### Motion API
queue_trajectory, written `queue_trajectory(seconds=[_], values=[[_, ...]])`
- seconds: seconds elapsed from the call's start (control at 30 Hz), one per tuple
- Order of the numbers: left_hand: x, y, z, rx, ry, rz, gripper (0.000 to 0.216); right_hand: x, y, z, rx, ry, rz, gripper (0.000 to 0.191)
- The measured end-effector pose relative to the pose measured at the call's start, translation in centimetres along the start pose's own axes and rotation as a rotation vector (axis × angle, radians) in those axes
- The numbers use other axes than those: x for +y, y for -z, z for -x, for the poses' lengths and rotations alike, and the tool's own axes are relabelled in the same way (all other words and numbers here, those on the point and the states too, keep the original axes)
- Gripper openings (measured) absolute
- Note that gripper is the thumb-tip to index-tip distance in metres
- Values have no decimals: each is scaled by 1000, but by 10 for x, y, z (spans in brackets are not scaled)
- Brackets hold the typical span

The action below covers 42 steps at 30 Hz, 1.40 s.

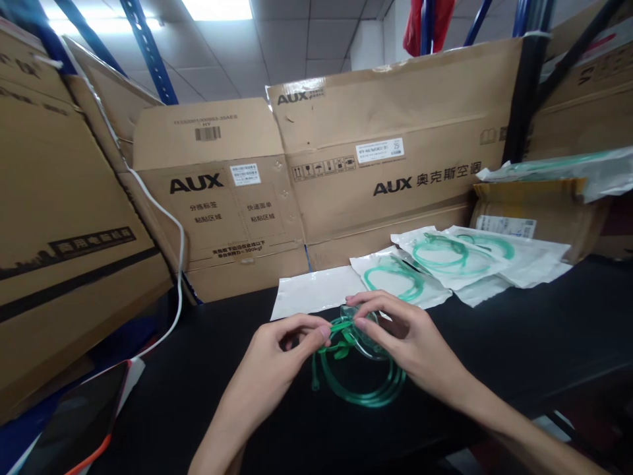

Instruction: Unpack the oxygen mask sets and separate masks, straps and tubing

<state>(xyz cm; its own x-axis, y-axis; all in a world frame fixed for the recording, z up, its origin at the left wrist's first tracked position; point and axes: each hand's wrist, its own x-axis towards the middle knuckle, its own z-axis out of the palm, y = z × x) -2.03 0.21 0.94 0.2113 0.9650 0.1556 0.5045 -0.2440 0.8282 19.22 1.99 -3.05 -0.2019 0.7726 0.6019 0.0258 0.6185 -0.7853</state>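
Note:
A clear oxygen mask (366, 344) with green fittings is between my hands, low over the black table. My left hand (277, 359) is closed, thumb and forefinger pinching one end of a bright green strap (340, 326). From the right, my right hand (408, 333) closes its fingertips on the mask where the strap meets it, and covers part of it. Coiled green tubing (363, 398) hangs or lies just below the mask, with a loose tube end (315, 382) at its left.
Behind my hands lie several white packets (395, 280) holding green tubing, and a flat white packet (309, 290). Large cardboard boxes (341, 218) wall off the back. A phone (82, 419) with a white cable (180, 264) is at the left; a small carton (539, 204) stands right.

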Motion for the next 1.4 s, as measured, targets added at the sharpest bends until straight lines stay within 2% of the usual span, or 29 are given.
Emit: queue_trajectory(seconds=[0.2, 0.27, 0.37, 0.5, 0.63, 0.97, 1.17, 1.4], values=[[-1, 2, 3, -59, -54, -151, 45, 3, 0, 2, 1, 73, 108, 8], [0, -1, 3, -72, -71, -139, 44, 2, 0, 3, -6, 67, 112, 8], [0, -5, 3, -100, -99, -75, 30, -1, 0, 4, -18, 55, 103, 8], [1, -8, 3, -158, -147, -41, 45, -1, -1, 5, -37, 36, 71, 9], [1, -9, 3, -186, -161, -40, 37, 2, -3, 7, -57, -9, 23, 9], [-2, -13, -1, -156, -190, 66, 17, -2, -5, 9, -125, -30, -28, 7], [-1, -9, 1, -124, -195, 8, 18, -6, 0, 8, -96, -94, -102, 8], [1, -7, 5, -112, -216, -71, 21, -12, 11, 3, -42, -87, -72, 9]])
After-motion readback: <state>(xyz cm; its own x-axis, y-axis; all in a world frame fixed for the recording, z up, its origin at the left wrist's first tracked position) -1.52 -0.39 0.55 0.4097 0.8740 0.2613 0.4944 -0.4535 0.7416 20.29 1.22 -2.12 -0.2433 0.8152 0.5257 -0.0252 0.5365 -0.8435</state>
